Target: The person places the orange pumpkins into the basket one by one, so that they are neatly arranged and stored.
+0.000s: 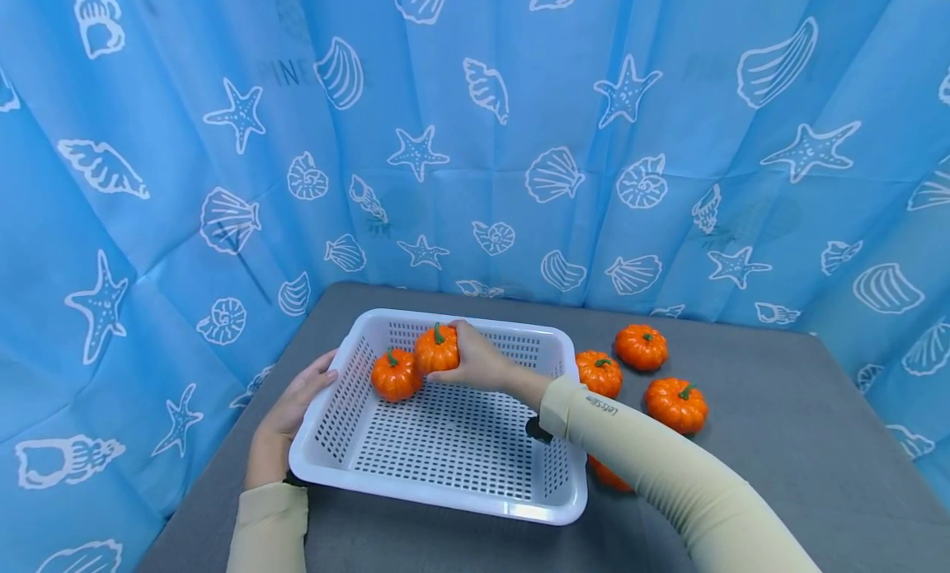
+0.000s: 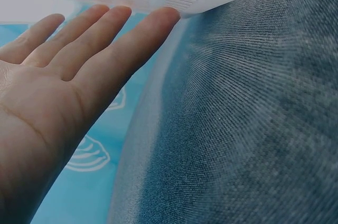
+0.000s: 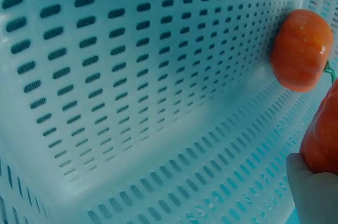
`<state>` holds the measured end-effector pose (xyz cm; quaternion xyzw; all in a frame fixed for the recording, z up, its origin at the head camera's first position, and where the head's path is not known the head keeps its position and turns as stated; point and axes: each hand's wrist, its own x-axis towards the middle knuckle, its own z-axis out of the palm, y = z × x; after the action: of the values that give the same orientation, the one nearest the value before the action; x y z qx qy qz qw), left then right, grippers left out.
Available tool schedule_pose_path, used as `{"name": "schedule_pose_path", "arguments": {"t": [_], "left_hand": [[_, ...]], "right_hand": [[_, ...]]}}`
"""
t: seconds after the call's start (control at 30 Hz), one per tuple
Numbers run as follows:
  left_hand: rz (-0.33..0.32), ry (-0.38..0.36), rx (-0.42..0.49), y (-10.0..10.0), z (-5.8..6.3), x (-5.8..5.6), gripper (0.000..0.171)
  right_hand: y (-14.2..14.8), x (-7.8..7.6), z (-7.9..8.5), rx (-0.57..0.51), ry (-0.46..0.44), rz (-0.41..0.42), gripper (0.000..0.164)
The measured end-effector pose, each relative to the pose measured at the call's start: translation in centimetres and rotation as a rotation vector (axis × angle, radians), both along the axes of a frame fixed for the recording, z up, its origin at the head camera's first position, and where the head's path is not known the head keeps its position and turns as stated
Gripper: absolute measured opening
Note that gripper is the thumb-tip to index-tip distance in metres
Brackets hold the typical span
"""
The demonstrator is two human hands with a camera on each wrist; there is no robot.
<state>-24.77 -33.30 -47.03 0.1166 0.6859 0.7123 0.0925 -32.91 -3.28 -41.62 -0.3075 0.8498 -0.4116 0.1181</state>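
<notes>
My right hand (image 1: pixel 478 360) grips a small orange pumpkin (image 1: pixel 438 349) with a green stem, inside the white perforated basket (image 1: pixel 445 495). Just left of it, a second pumpkin (image 1: pixel 396 377) sits on the basket floor. In the right wrist view the held pumpkin (image 3: pixel 323 134) shows at the right edge with the thumb against it, and the other pumpkin (image 3: pixel 301 49) lies beyond. My left hand (image 1: pixel 295 400) is at the basket's left side. In the left wrist view its fingers (image 2: pixel 105 49) are straight, with the tips touching or close to the basket's outer wall.
Right of the basket, several more pumpkins stand on the grey table (image 1: pixel 779 408): one at the back (image 1: pixel 641 347), one beside the rim (image 1: pixel 598 373), one farther right (image 1: pixel 676 406). Another (image 1: pixel 610 474) is partly hidden by the right sleeve. A blue shell-patterned curtain (image 1: pixel 475 144) hangs behind.
</notes>
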Motion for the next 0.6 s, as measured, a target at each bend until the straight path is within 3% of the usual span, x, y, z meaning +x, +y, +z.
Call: {"name": "schedule_pose_path", "arguments": {"t": [0.6], "left_hand": [[-0.006,-0.003,-0.013,-0.08,-0.05,-0.11,0.051]], "right_hand": [[-0.29,0.59,-1.08,0.196,-0.003,-0.057,0.077]]}}
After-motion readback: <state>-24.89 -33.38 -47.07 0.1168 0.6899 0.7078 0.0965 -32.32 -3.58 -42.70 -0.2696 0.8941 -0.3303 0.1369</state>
